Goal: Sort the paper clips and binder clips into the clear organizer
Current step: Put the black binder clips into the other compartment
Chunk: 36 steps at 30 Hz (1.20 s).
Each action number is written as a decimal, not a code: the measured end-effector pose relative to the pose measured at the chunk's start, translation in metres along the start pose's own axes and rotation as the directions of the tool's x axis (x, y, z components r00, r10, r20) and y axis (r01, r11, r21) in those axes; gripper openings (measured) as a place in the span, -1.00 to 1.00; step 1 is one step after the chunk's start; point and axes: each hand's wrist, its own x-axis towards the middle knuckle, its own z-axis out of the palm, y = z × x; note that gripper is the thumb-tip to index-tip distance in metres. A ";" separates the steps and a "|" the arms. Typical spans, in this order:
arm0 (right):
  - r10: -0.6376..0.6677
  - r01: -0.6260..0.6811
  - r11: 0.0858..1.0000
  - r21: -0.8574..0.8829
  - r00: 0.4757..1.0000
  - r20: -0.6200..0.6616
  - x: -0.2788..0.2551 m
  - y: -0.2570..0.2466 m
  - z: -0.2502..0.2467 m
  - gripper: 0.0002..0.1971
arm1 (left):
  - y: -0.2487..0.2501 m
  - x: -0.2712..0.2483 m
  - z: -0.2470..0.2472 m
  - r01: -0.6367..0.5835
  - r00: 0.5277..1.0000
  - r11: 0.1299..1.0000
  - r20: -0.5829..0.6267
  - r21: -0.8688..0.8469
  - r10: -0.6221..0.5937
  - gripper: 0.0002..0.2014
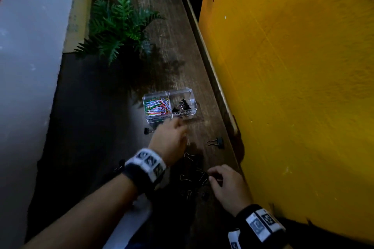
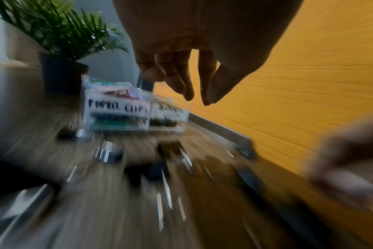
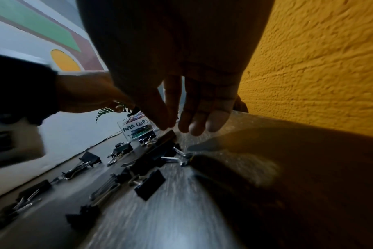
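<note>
The clear organizer (image 1: 169,116) stands on the wooden table. Its left compartment holds coloured paper clips (image 1: 156,105), its right one black binder clips (image 1: 180,106). My left hand (image 1: 179,127) hovers just in front of the organizer (image 2: 134,111), blurred; the left wrist view shows this hand (image 2: 199,100) with fingers hanging loose and nothing in them. Closer to me, my right hand (image 1: 210,175) is over a pile of loose binder clips (image 1: 194,176). Its fingertips (image 3: 194,124) hang right above one binder clip (image 3: 167,136), without closing on it.
Single binder clips lie apart at the right (image 1: 217,142), left of the organizer (image 1: 148,130) and by my left wrist (image 1: 119,166). A green plant (image 1: 119,26) stands behind the organizer. A yellow wall (image 1: 293,66) runs close along the table's right edge.
</note>
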 end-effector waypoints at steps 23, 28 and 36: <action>-0.103 0.110 0.966 -0.233 0.994 0.042 -0.011 -0.007 0.020 -0.71 | 0.026 -0.113 0.034 -0.188 0.918 0.968 0.380 0.168 0.112 -0.67; -0.095 0.103 0.970 -0.222 0.994 0.044 -0.014 -0.005 0.020 -0.76 | 0.034 -0.086 0.035 -0.187 0.896 0.962 0.437 0.200 0.083 -0.61; -0.083 0.089 0.979 -0.185 0.996 0.041 -0.017 0.006 0.021 -0.76 | 0.032 -0.055 0.031 -0.226 0.893 0.965 0.423 0.133 0.151 -0.67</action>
